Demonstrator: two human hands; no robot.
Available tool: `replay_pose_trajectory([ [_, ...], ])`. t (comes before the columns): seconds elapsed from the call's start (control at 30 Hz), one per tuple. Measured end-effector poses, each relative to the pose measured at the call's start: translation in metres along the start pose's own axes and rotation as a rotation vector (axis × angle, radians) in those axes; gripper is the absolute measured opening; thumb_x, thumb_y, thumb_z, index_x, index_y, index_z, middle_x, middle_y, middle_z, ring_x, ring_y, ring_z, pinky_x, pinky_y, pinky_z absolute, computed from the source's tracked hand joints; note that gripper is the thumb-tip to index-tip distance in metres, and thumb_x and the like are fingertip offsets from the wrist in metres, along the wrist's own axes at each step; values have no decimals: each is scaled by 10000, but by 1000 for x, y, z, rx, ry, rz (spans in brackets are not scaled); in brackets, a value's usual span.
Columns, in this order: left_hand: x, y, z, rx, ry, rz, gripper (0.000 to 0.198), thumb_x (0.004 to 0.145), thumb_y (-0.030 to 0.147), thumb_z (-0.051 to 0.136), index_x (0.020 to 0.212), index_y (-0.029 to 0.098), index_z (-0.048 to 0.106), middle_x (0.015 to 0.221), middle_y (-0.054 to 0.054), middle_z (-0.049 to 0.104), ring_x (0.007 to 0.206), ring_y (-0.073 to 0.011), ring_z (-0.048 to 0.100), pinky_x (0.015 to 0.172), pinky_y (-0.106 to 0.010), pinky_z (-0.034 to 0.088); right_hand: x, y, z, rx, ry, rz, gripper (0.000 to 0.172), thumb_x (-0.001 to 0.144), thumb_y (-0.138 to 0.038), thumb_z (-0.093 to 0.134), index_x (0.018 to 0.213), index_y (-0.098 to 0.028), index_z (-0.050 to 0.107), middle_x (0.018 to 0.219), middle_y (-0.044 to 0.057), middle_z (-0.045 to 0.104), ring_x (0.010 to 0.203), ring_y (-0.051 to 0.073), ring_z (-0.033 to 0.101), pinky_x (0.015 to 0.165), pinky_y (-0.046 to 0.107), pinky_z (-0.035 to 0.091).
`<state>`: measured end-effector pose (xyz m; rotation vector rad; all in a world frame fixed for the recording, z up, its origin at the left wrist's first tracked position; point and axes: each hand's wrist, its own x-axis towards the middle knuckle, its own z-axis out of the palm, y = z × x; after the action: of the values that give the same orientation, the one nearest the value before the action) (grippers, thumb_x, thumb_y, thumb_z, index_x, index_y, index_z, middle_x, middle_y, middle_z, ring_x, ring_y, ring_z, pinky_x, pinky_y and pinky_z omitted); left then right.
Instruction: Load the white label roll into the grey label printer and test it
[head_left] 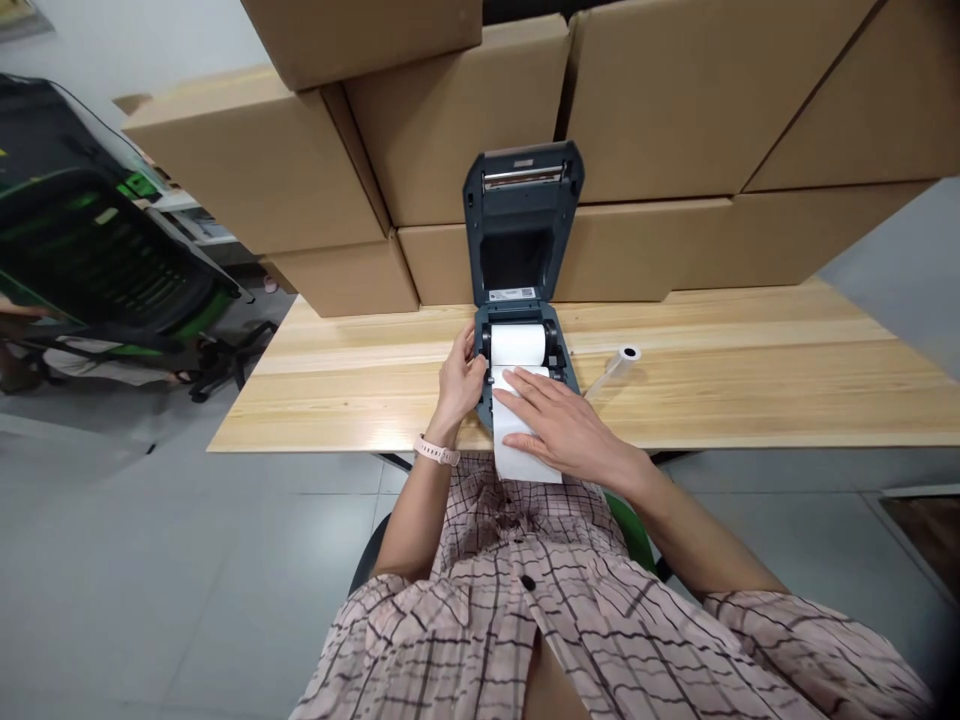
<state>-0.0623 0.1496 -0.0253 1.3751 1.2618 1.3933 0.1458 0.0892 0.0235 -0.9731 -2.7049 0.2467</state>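
Note:
A dark grey label printer (523, 225) stands on the table with its lid raised. Inside it sits a white paper roll (517, 345), and a strip of label paper (517, 460) runs from it over the front and past the table edge. My right hand (551, 415) lies flat on that strip, fingers stretched out. At the printer's left side is my left hand (459, 378), its fingers curled against the housing near the roll. Part of those fingertips is hidden by the printer's edge.
Right of the printer lies a small white roll (621, 360) on the wooden table (750, 370). Cardboard boxes (667, 100) are stacked along the back, close behind the raised lid. A black office chair (112, 250) and part of another person are at the far left.

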Motion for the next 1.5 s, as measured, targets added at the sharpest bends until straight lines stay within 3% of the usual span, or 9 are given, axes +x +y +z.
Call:
replay_pose_trajectory([
  [0.2,0,-1,2,-22,28,28,656,881,144,565,1527,251,536,1531,-114,653,1400,-270,623,1216,-539,472,-5,8,-2,47,56,-26,581,1068,-598,496,1551,-279,540,1693,115,470,1607,299,397,1288,564,405],
  [0.3,1,-1,2,-13,33,33,640,872,147,575,1500,273,561,1539,-94,650,1413,-262,614,1221,-511,469,-8,9,-2,34,74,-34,577,1073,-568,508,1541,-235,562,1691,132,467,1602,308,406,1286,566,409],
  [0.47,1,2,3,-29,34,-6,635,868,172,569,1502,192,537,1561,-152,621,1439,-275,598,1235,-498,452,-10,8,-3,28,87,-53,550,1065,-535,553,1516,-225,602,1657,131,513,1574,310,453,1264,565,448],
  [0.7,-1,4,3,-57,47,-14,625,862,203,599,1484,171,545,1578,-167,602,1452,-274,587,1258,-484,422,-12,7,-4,-2,106,-85,606,1049,-559,573,1518,-175,591,1655,158,509,1571,315,458,1263,557,456],
  [1.13,1,4,3,-135,53,-101,656,875,231,645,1518,200,518,1632,-167,543,1502,-287,532,1281,-507,388,-18,6,3,48,211,-101,544,1031,-511,637,1471,-192,623,1601,148,581,1517,301,534,1235,545,494],
  [1.3,-29,22,10,-197,100,-217,756,934,324,674,1622,251,369,1694,-156,462,1556,-291,474,1297,-501,373,-23,-1,11,104,274,-123,470,1039,-451,644,1423,-181,657,1536,151,643,1454,302,601,1199,558,526],
  [1.37,-51,31,15,-216,91,-234,826,923,374,729,1641,304,329,1767,-100,349,1629,-285,360,1328,-461,335,-26,-3,13,127,295,-127,457,1032,-433,660,1410,-176,673,1526,156,651,1443,315,611,1184,575,536],
  [1.43,-70,36,19,-187,101,-241,891,877,405,803,1635,317,344,1800,-64,275,1672,-283,261,1363,-431,267,-27,1,9,187,309,-164,415,1023,-418,679,1368,-190,709,1486,143,685,1404,320,645,1154,574,561],
  [1.5,-81,38,20,-201,98,-262,952,847,424,837,1644,318,326,1802,-65,268,1666,-300,276,1365,-444,269,-23,13,-5,305,340,-202,294,1031,-392,673,1268,-245,766,1324,83,786,1256,276,742,1085,515,617],
])
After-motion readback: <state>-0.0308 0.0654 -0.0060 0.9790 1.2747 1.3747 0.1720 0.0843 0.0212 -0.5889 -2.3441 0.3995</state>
